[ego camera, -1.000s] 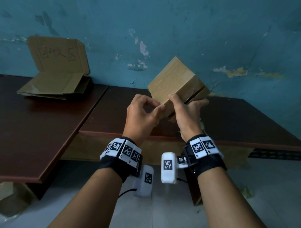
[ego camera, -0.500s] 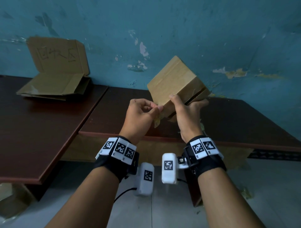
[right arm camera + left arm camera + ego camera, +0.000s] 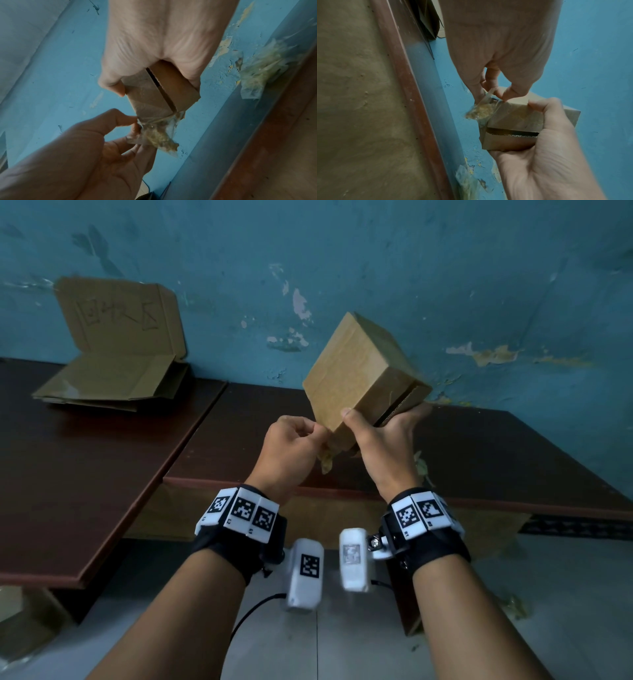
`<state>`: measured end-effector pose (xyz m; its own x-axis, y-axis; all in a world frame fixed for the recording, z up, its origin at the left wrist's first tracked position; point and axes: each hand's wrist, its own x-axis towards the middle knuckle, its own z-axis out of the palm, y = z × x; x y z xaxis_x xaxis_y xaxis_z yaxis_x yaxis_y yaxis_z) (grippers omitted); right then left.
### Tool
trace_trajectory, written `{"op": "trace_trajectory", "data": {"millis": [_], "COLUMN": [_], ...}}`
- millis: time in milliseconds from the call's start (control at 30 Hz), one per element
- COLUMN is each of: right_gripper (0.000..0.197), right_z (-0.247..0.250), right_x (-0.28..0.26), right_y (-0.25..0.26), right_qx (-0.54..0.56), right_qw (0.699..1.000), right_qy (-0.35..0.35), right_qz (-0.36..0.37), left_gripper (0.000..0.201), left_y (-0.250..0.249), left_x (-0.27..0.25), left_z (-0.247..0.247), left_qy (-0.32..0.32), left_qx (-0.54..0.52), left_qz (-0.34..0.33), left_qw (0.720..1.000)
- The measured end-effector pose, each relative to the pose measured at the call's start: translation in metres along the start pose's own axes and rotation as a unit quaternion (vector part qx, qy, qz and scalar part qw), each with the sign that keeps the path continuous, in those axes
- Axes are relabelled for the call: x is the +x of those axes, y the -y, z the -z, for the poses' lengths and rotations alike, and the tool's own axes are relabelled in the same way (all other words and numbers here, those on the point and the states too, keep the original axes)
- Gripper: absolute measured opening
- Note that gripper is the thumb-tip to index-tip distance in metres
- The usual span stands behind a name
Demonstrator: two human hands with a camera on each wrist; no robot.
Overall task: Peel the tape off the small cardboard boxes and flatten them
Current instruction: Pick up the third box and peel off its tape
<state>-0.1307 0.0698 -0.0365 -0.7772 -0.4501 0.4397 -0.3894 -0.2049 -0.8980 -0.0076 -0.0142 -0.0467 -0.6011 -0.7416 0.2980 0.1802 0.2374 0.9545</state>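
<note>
A small brown cardboard box [image 3: 356, 374] is held tilted in the air above the dark table. My right hand [image 3: 383, 440] grips it from below, thumb on the near face, fingers under the side with the open seam [image 3: 511, 133]. My left hand [image 3: 294, 443] pinches a strip of clear tape [image 3: 479, 112] that carries torn paper fibres. One end of the tape still clings to the box's lower corner [image 3: 154, 119]. The box [image 3: 159, 94] shows a dark slit between its flaps.
A pile of flattened cardboard [image 3: 113, 381] with an upright flap bearing writing lies at the back left on the dark brown table [image 3: 85, 467]. A crumpled wad of used tape [image 3: 260, 73] sits on the right table's edge. The peeling blue wall is close behind.
My left hand has drawn down and to the left, away from the box, and peeled the tape off the lower corner. The right hand has kept the box nearly still.
</note>
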Motion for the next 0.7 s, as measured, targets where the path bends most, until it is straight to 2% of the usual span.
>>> {"op": "trace_trajectory", "data": {"millis": [100, 200, 400, 467, 567, 633, 700], "right_gripper": [0.075, 0.072, 0.079, 0.079, 0.082, 0.084, 0.082], "right_z": [-0.0017, -0.0029, -0.0012, 0.0005, 0.0012, 0.0014, 0.0022], "right_x": [0.0002, 0.0023, 0.0055, 0.0060, 0.0055, 0.0045, 0.0034], "right_y": [0.0013, 0.0043, 0.0058, 0.0063, 0.0072, 0.0072, 0.0072], "right_qx": [0.003, 0.010, 0.057, 0.053, 0.053, 0.041, 0.032], "right_qw": [1.000, 1.000, 0.998, 0.999, 0.998, 0.999, 0.999], "right_qy": [0.006, 0.000, -0.008, -0.003, -0.009, -0.004, 0.007], "right_qz": [-0.003, 0.008, -0.009, 0.003, 0.015, 0.023, 0.026], "left_gripper": [0.041, 0.033, 0.018, 0.025, 0.042, 0.041, 0.036], "left_y": [0.0024, 0.0052, -0.0001, -0.0032, -0.0022, 0.0003, 0.0013], "left_x": [0.0000, 0.0028, 0.0008, -0.0003, -0.0017, -0.0032, -0.0027], "left_z": [0.0000, 0.0014, -0.0016, -0.0025, -0.0032, -0.0015, 0.0003], "left_qy": [-0.001, -0.007, -0.004, 0.011, 0.020, 0.019, 0.022], "left_qx": [0.003, -0.016, -0.129, -0.157, -0.117, -0.088, -0.081], "left_qz": [0.003, 0.012, 0.046, 0.057, 0.025, -0.001, 0.006], "left_qw": [1.000, 1.000, 0.991, 0.986, 0.993, 0.996, 0.996]}}
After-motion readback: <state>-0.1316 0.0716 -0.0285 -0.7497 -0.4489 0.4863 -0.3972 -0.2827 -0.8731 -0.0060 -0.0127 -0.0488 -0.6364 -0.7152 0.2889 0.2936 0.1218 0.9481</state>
